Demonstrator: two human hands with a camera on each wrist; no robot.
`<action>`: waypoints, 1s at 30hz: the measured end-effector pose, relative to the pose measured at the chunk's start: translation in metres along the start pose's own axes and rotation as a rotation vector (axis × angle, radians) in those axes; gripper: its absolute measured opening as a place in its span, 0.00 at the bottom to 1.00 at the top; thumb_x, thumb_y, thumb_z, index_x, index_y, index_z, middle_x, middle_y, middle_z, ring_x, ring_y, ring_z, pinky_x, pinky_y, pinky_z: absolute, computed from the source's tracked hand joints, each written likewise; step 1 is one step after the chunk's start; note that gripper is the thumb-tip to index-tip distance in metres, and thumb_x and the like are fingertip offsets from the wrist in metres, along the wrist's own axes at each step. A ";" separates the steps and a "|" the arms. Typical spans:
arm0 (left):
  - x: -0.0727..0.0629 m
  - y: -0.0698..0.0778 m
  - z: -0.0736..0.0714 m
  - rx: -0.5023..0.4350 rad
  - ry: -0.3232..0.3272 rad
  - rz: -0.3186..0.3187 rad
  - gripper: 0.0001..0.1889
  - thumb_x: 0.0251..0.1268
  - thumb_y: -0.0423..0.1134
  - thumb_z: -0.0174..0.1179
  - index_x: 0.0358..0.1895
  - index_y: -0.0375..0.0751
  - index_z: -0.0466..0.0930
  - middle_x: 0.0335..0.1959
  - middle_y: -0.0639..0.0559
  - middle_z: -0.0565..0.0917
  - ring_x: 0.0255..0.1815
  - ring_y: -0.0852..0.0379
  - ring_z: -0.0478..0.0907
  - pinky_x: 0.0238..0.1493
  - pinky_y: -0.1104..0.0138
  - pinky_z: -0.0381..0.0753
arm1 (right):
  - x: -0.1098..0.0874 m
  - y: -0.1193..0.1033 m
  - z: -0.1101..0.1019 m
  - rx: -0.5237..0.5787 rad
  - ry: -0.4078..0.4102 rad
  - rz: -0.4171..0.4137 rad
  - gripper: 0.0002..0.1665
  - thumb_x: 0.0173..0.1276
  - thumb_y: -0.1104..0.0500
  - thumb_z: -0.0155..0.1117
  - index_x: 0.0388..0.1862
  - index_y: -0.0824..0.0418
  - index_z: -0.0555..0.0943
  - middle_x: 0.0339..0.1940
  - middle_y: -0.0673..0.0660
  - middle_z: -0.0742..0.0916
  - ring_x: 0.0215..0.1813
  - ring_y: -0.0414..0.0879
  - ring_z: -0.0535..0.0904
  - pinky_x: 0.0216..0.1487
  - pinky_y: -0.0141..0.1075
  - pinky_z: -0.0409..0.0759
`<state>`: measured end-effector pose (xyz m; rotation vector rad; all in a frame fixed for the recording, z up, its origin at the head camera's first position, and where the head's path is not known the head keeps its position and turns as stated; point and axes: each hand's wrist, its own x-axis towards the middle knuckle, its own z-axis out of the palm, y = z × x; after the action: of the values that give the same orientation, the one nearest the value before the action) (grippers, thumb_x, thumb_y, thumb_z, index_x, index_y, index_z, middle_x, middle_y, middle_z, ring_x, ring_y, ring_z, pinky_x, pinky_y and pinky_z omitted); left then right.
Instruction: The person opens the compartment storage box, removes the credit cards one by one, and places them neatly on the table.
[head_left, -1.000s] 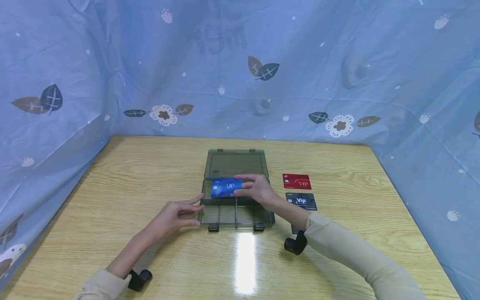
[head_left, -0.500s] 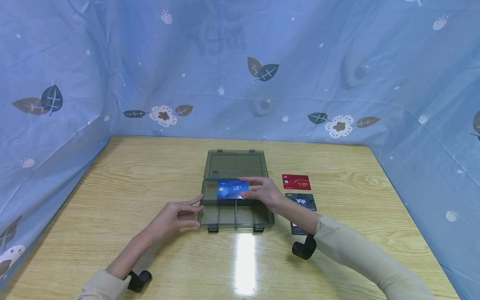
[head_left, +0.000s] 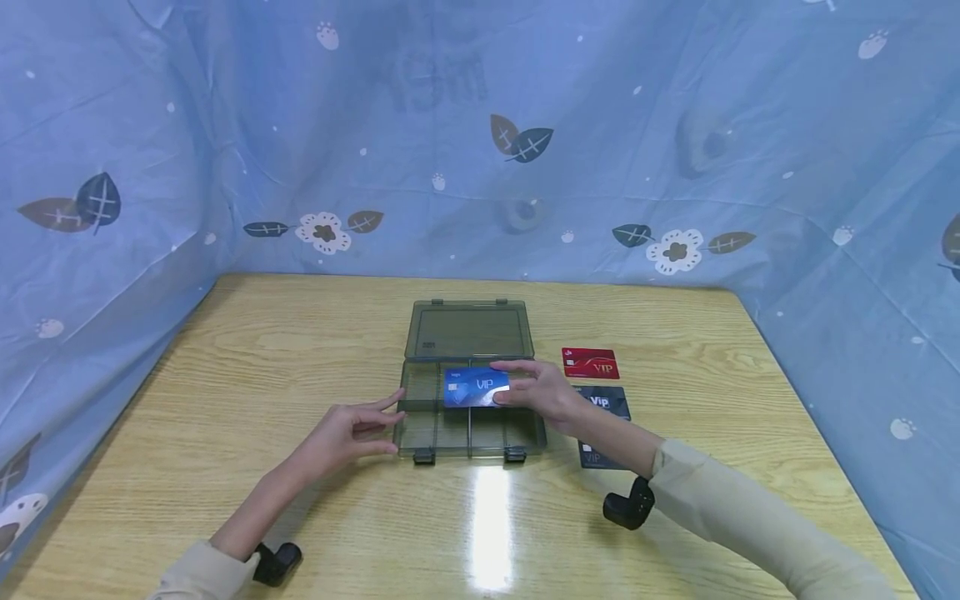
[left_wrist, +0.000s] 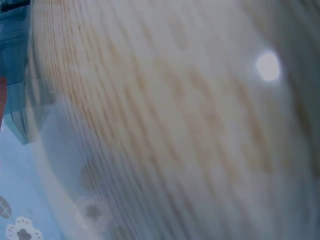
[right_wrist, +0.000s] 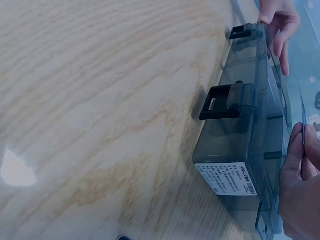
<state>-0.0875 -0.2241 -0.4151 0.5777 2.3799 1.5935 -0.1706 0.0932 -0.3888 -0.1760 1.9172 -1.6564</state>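
My right hand (head_left: 547, 395) pinches a blue VIP card (head_left: 472, 387) by its right end, with the thumb in front and fingers behind. In the head view the card overlaps the middle of a see-through grey compartment box (head_left: 453, 433), whose lid (head_left: 472, 332) lies folded back. The right wrist view shows the card (right_wrist: 302, 107) edge-on, above the box. My left hand (head_left: 352, 433) rests at the box's left side, its fingertips touching the wall and its fingers extended apart. Dividers split the box into several compartments.
Right of the box, a red VIP card (head_left: 591, 363) lies on the wooden table (head_left: 315, 333). A black Vip card (head_left: 606, 402) and a dark VIP card (head_left: 600, 458) lie nearer, partly hidden by my right arm. Two black latches (head_left: 424, 457) stick out at the box's front. Blue cloth (head_left: 450, 167) hangs behind.
My right hand has moved the blue card rightward and a little toward me over the box. The left hand has stayed at the box's left side.
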 end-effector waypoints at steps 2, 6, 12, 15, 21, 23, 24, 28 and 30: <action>0.000 0.000 0.000 0.002 0.001 -0.003 0.23 0.53 0.33 0.69 0.53 0.25 0.78 0.70 0.34 0.62 0.59 0.45 0.75 0.54 0.63 0.80 | -0.003 0.001 -0.003 0.008 -0.006 0.002 0.29 0.63 0.67 0.67 0.65 0.61 0.74 0.43 0.63 0.88 0.47 0.50 0.84 0.49 0.38 0.74; 0.000 0.001 0.000 0.013 0.001 0.003 0.23 0.54 0.33 0.69 0.53 0.25 0.78 0.69 0.33 0.62 0.59 0.43 0.75 0.54 0.63 0.80 | -0.011 0.005 -0.009 0.003 -0.020 -0.010 0.30 0.63 0.66 0.67 0.65 0.63 0.73 0.41 0.63 0.88 0.44 0.46 0.84 0.48 0.36 0.74; 0.001 0.001 0.000 0.022 0.006 0.006 0.23 0.54 0.33 0.69 0.53 0.25 0.78 0.69 0.33 0.62 0.58 0.43 0.75 0.53 0.63 0.80 | -0.024 0.009 -0.014 0.007 -0.024 -0.008 0.31 0.62 0.66 0.68 0.65 0.65 0.73 0.39 0.63 0.88 0.39 0.41 0.83 0.44 0.32 0.73; 0.001 0.001 0.001 0.024 0.009 0.007 0.24 0.53 0.33 0.69 0.53 0.25 0.78 0.69 0.33 0.63 0.58 0.45 0.75 0.53 0.64 0.81 | -0.031 0.012 -0.017 0.008 -0.025 0.001 0.31 0.62 0.64 0.69 0.65 0.64 0.73 0.41 0.64 0.88 0.41 0.42 0.83 0.43 0.31 0.73; 0.000 0.002 0.001 0.011 0.006 -0.004 0.24 0.53 0.33 0.69 0.53 0.25 0.78 0.69 0.34 0.62 0.59 0.44 0.75 0.53 0.65 0.80 | -0.046 0.014 -0.022 -0.003 -0.048 0.007 0.32 0.63 0.62 0.69 0.66 0.63 0.73 0.47 0.66 0.86 0.54 0.50 0.80 0.43 0.31 0.74; 0.000 0.002 0.001 0.008 0.004 -0.002 0.23 0.53 0.32 0.69 0.53 0.25 0.78 0.69 0.33 0.62 0.59 0.43 0.74 0.54 0.64 0.80 | -0.050 0.014 -0.023 0.004 -0.060 0.010 0.33 0.63 0.61 0.69 0.67 0.63 0.72 0.47 0.66 0.86 0.46 0.47 0.82 0.35 0.28 0.72; 0.000 0.002 0.001 0.005 0.002 -0.002 0.23 0.54 0.32 0.69 0.53 0.25 0.78 0.69 0.33 0.62 0.59 0.42 0.74 0.54 0.64 0.80 | -0.052 0.014 -0.024 0.007 -0.065 0.015 0.33 0.63 0.61 0.69 0.67 0.64 0.71 0.48 0.67 0.85 0.38 0.44 0.81 0.29 0.27 0.69; 0.000 0.002 0.001 -0.007 0.000 -0.005 0.23 0.54 0.31 0.68 0.53 0.24 0.78 0.69 0.32 0.62 0.59 0.40 0.73 0.54 0.63 0.80 | -0.061 0.017 -0.028 0.018 -0.066 0.027 0.34 0.62 0.61 0.70 0.67 0.63 0.71 0.44 0.67 0.86 0.17 0.38 0.61 0.16 0.26 0.55; 0.000 0.004 0.001 -0.008 -0.002 -0.011 0.23 0.54 0.30 0.68 0.53 0.24 0.78 0.69 0.32 0.62 0.59 0.40 0.73 0.54 0.63 0.80 | -0.065 0.019 -0.030 0.024 -0.069 0.026 0.35 0.62 0.62 0.70 0.67 0.64 0.71 0.41 0.66 0.87 0.18 0.37 0.62 0.16 0.28 0.53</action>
<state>-0.0869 -0.2222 -0.4121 0.5639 2.3706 1.5962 -0.1278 0.1531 -0.3829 -0.1951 1.8396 -1.6343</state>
